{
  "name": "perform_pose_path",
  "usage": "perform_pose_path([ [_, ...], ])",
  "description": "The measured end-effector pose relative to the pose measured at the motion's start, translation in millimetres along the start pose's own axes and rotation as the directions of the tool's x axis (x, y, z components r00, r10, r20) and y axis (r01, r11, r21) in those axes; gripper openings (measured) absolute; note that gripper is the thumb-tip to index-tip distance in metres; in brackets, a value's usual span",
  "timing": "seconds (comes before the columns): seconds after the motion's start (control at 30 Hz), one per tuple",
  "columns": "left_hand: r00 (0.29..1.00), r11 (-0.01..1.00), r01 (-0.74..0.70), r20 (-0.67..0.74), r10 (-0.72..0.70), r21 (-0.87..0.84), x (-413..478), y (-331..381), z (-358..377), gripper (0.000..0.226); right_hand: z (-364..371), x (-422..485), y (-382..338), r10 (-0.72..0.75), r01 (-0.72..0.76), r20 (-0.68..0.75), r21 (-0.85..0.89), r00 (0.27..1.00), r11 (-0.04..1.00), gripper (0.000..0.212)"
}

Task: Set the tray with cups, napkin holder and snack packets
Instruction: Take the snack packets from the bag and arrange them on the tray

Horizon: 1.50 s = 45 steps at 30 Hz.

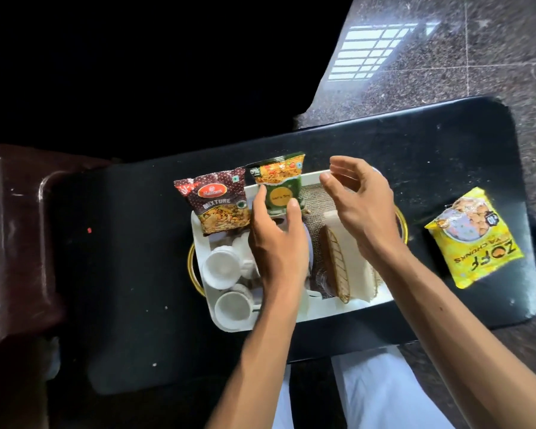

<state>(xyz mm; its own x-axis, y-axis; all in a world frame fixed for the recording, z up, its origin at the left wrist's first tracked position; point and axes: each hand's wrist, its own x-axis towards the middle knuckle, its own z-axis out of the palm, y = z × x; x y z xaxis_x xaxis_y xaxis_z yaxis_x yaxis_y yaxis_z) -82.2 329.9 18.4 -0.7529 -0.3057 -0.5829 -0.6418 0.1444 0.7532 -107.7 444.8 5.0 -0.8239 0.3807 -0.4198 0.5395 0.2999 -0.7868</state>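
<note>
A: Filling the near left of the tray: cups, with the napkin holder beside them; the black table runs wide leftward.

B: Beyond?

A: At the far rim the left hand pinches the green packet beside the maroon packet; the right hand hovers, fingers loose. The yellow packet lies apart, rightward.

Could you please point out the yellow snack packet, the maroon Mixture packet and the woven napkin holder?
Yellow plastic snack packet [474,239], head view, printed front.
Maroon plastic Mixture packet [217,201], head view, its label.
Brown woven napkin holder [338,264], head view, wicker side.
</note>
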Motion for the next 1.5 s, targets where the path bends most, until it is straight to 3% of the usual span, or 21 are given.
perform_pose_path([
  [0.1, 0.986, 0.984, -0.164, 0.035, 0.161, 0.076, -31, 8, 23, 0.043, -43, -13, 15, -0.01, 0.009, -0.052, -0.003, 0.999, 1.0, 0.032],
  [0.23, 0.925, 0.926, -0.326, 0.268, 0.27, 0.191, -58, 21, 74, 0.033, -104, -26, 55, 0.056, -0.056, -0.178, 0.003, 0.983, 0.998, 0.029],
  [0.33, 0.859, 0.88, -0.405, 0.432, 0.274, 0.247, -72, 22, 114, 0.034, -145, -33, 95, 0.121, -0.121, -0.283, 0.019, 0.951, 0.992, 0.027],
  [0.47, 0.82, 0.851, -0.403, 0.546, 0.173, 0.336, -80, 9, 163, 0.041, -187, -35, 146, 0.197, -0.24, -0.381, -0.068, 0.903, 0.968, 0.032],
  [0.67, 0.789, 0.741, -0.445, 0.612, 0.058, 0.503, -79, -23, 205, 0.039, -222, -28, 188, 0.141, -0.256, -0.289, -0.41, 0.947, 0.876, 0.055],
  [0.87, 0.816, 0.69, -0.468, 0.57, 0.097, 0.552, -77, -35, 211, 0.04, -234, -7, 198, 0.259, -0.318, -0.189, -0.449, 0.947, 0.835, 0.048],
  [0.97, 0.801, 0.653, -0.503, 0.589, 0.106, 0.566, -74, -32, 210, 0.041, -240, 1, 192, 0.217, -0.261, -0.149, -0.438, 0.965, 0.86, 0.03],
  [1.07, 0.76, 0.517, -0.612, 0.627, 0.172, 0.599, -71, -21, 207, 0.048, -246, 5, 174, 0.144, -0.175, -0.105, -0.4, 0.984, 0.9, 0.017],
  [1.2, 0.575, 0.284, -0.818, 0.719, 0.391, 0.499, -63, 14, 196, 0.065, -249, 7, 133, -0.143, 0.128, -0.006, -0.399, 0.99, 0.908, 0.017],
  [1.27, 0.472, 0.188, -0.882, 0.806, 0.358, 0.433, -57, 33, 189, 0.066, -245, 7, 110, -0.293, 0.3, 0.083, -0.429, 0.952, 0.852, 0.023],
  [1.33, 0.438, 0.101, -0.897, 0.842, 0.315, 0.429, -48, 49, 180, 0.048, -238, 8, 88, -0.384, 0.407, 0.143, -0.437, 0.912, 0.802, 0.033],
  [1.4, 0.453, 0.119, -0.89, 0.825, 0.34, 0.44, -39, 61, 165, 0.029, -229, 9, 67, -0.462, 0.49, 0.173, -0.42, 0.87, 0.764, 0.037],
  [1.5, 0.53, 0.236, -0.848, 0.742, 0.411, 0.475, -27, 75, 136, 0.025, -211, 16, 43, -0.584, 0.582, 0.112, -0.355, 0.804, 0.732, 0.029],
])
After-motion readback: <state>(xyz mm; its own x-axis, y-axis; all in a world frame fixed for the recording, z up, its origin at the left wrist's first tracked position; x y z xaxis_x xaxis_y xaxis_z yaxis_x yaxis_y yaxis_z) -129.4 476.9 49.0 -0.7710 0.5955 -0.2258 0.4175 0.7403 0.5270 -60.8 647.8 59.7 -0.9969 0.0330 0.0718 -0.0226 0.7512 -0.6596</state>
